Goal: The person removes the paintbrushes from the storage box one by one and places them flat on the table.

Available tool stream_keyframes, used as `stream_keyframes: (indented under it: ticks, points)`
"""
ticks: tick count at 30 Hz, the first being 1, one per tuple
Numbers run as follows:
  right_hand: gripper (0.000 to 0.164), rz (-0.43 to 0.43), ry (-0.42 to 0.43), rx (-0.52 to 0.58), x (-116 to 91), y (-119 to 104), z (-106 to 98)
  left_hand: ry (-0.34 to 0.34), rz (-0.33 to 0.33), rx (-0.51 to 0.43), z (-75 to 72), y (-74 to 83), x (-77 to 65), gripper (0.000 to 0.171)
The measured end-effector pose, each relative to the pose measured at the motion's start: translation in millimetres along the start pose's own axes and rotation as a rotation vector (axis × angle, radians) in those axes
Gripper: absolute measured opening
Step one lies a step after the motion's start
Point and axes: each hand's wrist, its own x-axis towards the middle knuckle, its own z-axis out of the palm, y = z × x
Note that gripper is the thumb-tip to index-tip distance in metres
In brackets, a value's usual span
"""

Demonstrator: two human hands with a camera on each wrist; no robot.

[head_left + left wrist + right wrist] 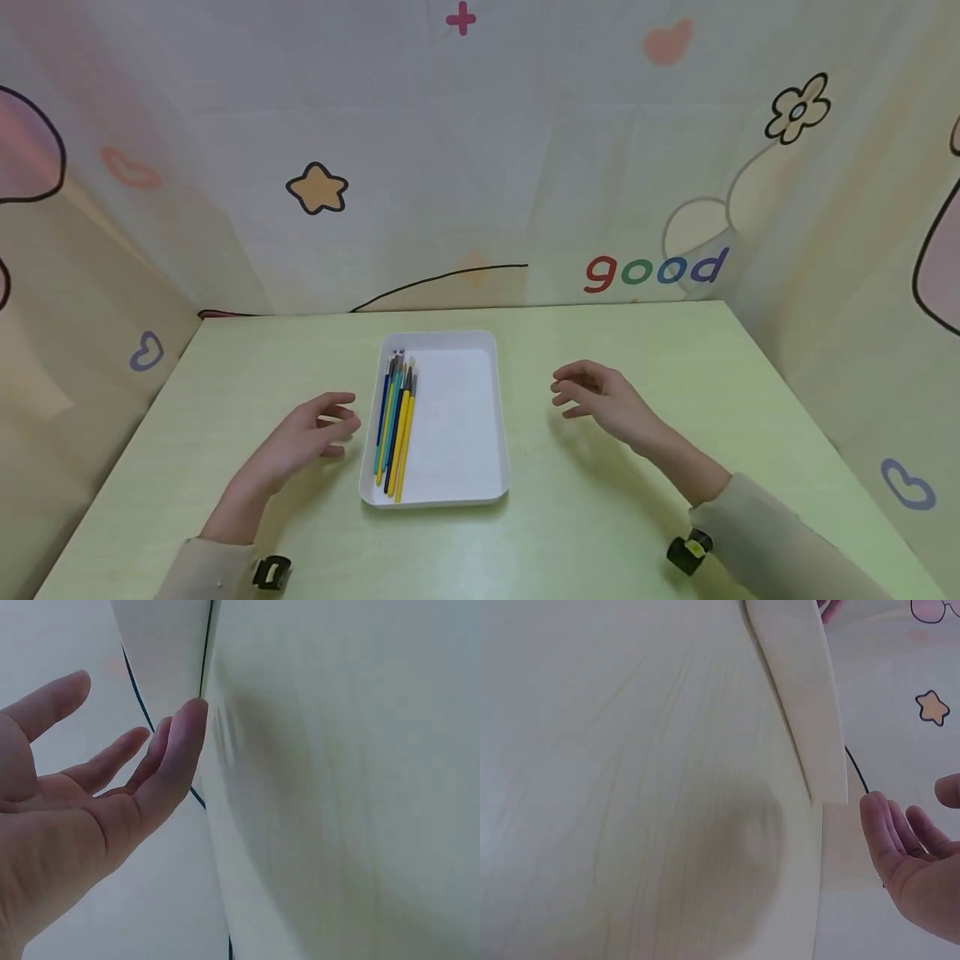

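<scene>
A white rectangular tray (461,417) lies on the table in the head view. Several paintbrushes (397,433) with yellow, teal and dark blue handles are bunched along its left side, bristles toward the far end. My left hand (303,437) hovers just left of the tray, fingers loosely bent and holding nothing; the left wrist view shows the same hand (97,780) with its fingers spread. To the right of the tray, apart from it, my right hand (603,404) is held above the table with relaxed fingers. In the right wrist view that hand (922,862) is also without anything in it.
The pale green table (585,533) meets a printed cloth backdrop (450,167) at its far edge, with more cloth at both sides. The tray's raised side wall (810,712) shows in the right wrist view. Dark devices (688,552) sit at both wrists.
</scene>
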Motion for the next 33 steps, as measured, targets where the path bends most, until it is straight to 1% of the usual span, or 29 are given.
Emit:
stream_keyframes:
  ticks: [3, 5, 7, 10, 13, 18, 26, 33]
  points:
    - [0.03, -0.008, -0.026, 0.025, 1.3, -3.5, 6.9, -0.04, -0.023, -0.068, 2.7, 0.6, 0.6, 0.062]
    - [0.03, -0.012, -0.039, 0.036, 1.5, -6.2, 10.3, -0.065, -0.038, -0.132, 4.0, 0.2, 1.7, 0.063]
    - [0.03, -0.007, -0.053, 0.061, 1.8, -9.0, 13.5, -0.089, -0.042, -0.183, 5.0, -0.7, 2.9, 0.065]
    - [0.03, -0.001, -0.066, 0.082, 3.0, -12.9, 18.7, -0.126, -0.05, -0.235, 6.6, -2.6, 4.5, 0.068]
    - [0.03, 0.013, -0.076, 0.111, 5.4, -15.5, 25.2, -0.147, -0.057, -0.234, 8.3, -4.7, 5.1, 0.07]
    - [0.031, 0.02, -0.097, 0.144, 10.7, -17.9, 37.9, -0.142, -0.082, -0.247, 10.1, -6.7, 6.0, 0.069]
    - [0.035, 0.025, -0.156, 0.161, 18.2, -27.5, 58.6, -0.174, -0.068, -0.254, 11.6, -5.1, 5.7, 0.067]
    - [0.04, 0.051, -0.211, 0.221, 22.1, -32.9, 73.3, -0.185, -0.071, -0.256, 11.8, -6.3, 5.1, 0.068]
